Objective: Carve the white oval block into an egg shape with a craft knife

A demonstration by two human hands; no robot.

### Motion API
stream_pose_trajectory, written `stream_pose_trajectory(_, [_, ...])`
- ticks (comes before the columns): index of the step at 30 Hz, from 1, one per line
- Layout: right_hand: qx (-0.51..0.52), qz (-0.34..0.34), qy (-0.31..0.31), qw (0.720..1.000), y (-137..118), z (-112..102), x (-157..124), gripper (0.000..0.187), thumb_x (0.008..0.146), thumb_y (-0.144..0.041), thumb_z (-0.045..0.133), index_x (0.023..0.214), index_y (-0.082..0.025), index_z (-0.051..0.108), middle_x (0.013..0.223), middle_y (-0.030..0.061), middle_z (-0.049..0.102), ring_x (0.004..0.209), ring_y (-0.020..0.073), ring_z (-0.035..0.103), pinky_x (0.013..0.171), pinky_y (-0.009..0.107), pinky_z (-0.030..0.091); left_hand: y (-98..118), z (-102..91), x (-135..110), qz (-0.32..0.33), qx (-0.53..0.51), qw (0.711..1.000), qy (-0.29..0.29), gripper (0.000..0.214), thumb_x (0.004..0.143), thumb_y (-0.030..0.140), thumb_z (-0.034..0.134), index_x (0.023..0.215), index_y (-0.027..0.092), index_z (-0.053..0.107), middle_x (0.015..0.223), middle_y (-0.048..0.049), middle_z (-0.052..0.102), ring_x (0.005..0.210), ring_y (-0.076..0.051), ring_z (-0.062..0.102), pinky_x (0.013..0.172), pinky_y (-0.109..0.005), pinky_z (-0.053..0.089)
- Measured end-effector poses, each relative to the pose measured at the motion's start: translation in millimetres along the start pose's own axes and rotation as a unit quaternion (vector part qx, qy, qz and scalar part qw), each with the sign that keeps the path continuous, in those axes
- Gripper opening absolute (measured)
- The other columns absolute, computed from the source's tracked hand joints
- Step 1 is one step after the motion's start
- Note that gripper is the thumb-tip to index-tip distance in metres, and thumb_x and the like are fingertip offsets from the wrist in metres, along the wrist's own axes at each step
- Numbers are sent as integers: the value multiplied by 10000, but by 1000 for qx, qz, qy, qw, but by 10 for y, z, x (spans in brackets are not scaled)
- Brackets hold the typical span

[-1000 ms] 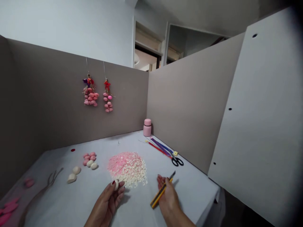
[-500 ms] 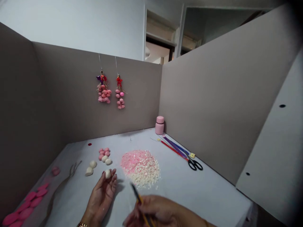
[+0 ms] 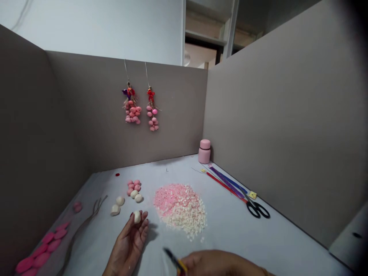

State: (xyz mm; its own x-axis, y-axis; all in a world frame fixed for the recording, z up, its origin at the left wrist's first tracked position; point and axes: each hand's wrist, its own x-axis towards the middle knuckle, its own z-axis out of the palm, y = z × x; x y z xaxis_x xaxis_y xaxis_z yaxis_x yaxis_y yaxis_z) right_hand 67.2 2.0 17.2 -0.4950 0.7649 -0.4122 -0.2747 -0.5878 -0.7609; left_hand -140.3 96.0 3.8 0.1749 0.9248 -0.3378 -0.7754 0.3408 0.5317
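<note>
My left hand (image 3: 130, 243) lies palm up low in the middle and pinches a small white oval piece (image 3: 137, 217) at its fingertips. My right hand (image 3: 212, 263) is at the bottom edge, closed round a yellow and black utility knife (image 3: 175, 262) whose blade end points up and left. Just beyond both hands lies a heap of pink and white chips (image 3: 180, 207) on the white table (image 3: 247, 237).
Pink and white oval pieces (image 3: 133, 189) and two more white ones (image 3: 117, 205) lie left of the heap. Black scissors (image 3: 258, 209), coloured sticks (image 3: 227, 183) and a pink bottle (image 3: 204, 151) run along the right partition. Pink petals (image 3: 43, 251) lie far left. Two pink bunches (image 3: 140, 110) hang on the back wall.
My right hand has drawn back from the table's right side to the bottom edge, turning the knife to point up and left. The view has swung left; my left hand keeps its white piece.
</note>
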Motion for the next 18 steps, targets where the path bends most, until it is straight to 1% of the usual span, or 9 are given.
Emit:
stream_pose_trajectory(4, [61,-101,79,990,-82,60,228,75,764,-255,739,787,-186,725,917,3,742,792,82,652,667,134,459,160,-22,15,24,-28,999,-17,410,967,88,323,799,78,696,694,-116,787,558,-144,735,532,-225,628])
stream_pose_trajectory(6, [64,-77,58,993,-74,218,390,122,756,-230,747,822,-128,730,908,64,736,752,108,660,652,174,477,299,-62,35,54,-49,997,-19,464,987,126,265,835,103,703,680,-91,784,578,-130,737,548,-206,625])
stream_pose_trajectory(8, [57,-29,26,998,-17,396,590,149,717,-166,772,775,-37,728,808,130,722,670,137,665,646,219,493,437,-116,55,79,-66,995,-18,505,997,160,227,838,115,704,676,-80,783,602,-121,739,575,-196,625])
stream_pose_trajectory(10, [60,-21,40,997,8,497,814,152,737,-152,763,698,-17,706,706,127,696,593,140,650,579,225,484,540,-171,72,91,-75,993,-14,547,999,164,199,789,115,701,657,-82,778,590,-118,735,573,-196,625])
stream_pose_trajectory(12, [84,-83,101,988,-61,471,1012,147,833,-165,692,718,-75,672,729,59,681,589,101,622,572,199,478,595,-212,89,97,-81,992,-10,555,999,167,201,757,110,697,644,-86,777,575,-123,733,558,-202,624])
stream_pose_trajectory(13, [98,-124,136,978,-125,424,1084,118,887,-192,647,810,-104,659,809,30,676,649,103,629,611,216,500,605,-225,99,98,-83,992,-9,552,998,166,207,751,106,697,643,-89,778,572,-127,733,552,-208,625])
stream_pose_trajectory(14, [109,-157,163,968,-193,373,1135,116,930,-243,608,941,-131,637,923,21,664,726,133,643,645,280,532,606,-235,110,97,-84,992,-9,544,997,166,217,748,102,696,649,-91,780,575,-132,734,549,-214,626])
stream_pose_trajectory(15, [117,-182,183,959,-251,335,1166,165,945,-277,590,1042,-146,612,1013,36,645,797,159,648,684,324,544,601,-241,122,97,-86,991,-11,537,995,161,224,745,99,695,658,-93,782,580,-136,735,548,-221,628])
stream_pose_trajectory(18, [124,-211,185,952,-271,410,1221,227,943,-279,594,1135,-158,584,1121,59,616,905,196,639,753,377,544,575,-249,159,91,-91,992,-18,518,991,142,242,742,96,693,661,-93,781,582,-140,736,548,-226,627])
